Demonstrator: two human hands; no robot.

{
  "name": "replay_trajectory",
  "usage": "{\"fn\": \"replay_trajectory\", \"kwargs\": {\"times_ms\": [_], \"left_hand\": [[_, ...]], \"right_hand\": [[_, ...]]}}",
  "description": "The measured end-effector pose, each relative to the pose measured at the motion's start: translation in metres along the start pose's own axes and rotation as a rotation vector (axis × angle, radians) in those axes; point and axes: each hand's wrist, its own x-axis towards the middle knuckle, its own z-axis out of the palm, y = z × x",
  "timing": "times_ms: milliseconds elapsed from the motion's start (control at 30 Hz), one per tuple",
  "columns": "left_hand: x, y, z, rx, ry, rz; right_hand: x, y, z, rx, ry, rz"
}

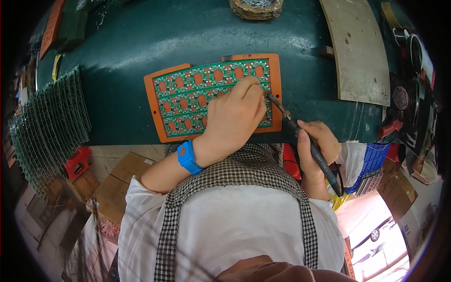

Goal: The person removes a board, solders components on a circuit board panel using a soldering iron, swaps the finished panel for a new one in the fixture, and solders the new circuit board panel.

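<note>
A green circuit board panel (181, 102) with rows of oval openings lies in an orange holding frame (157, 123) on the bench. Over its right part rests my left hand (233, 113), with a blue band on the wrist. Its fingers are pinched together near the panel's right side; whatever they hold is too small to make out. From the right, my right hand (321, 146) grips a black soldering iron (319, 162) like a pen. The iron's tip points up and left, at the panel's right edge close to my left fingertips. My left hand hides part of the lower rows.
Stacked green panels (51, 120) stand at the bench's left edge. A round container (257, 8) sits at the far side, and a pale board (356, 51) lies to the right. Beyond that are wire spools (415, 52) and a red-handled tool (391, 128). Cardboard boxes (123, 181) are below left.
</note>
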Motion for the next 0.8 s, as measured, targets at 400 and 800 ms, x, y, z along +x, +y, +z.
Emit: {"fn": "replay_trajectory", "kwargs": {"times_ms": [400, 800], "left_hand": [[0.003, -0.007, -0.016, -0.203, -0.094, -0.045], [-0.023, -0.004, -0.012, -0.205, -0.095, 0.069]], "right_hand": [[-0.007, -0.007, -0.005, -0.012, 0.067, 0.072], [-0.029, 0.001, -0.007, 0.001, 0.092, -0.122]]}}
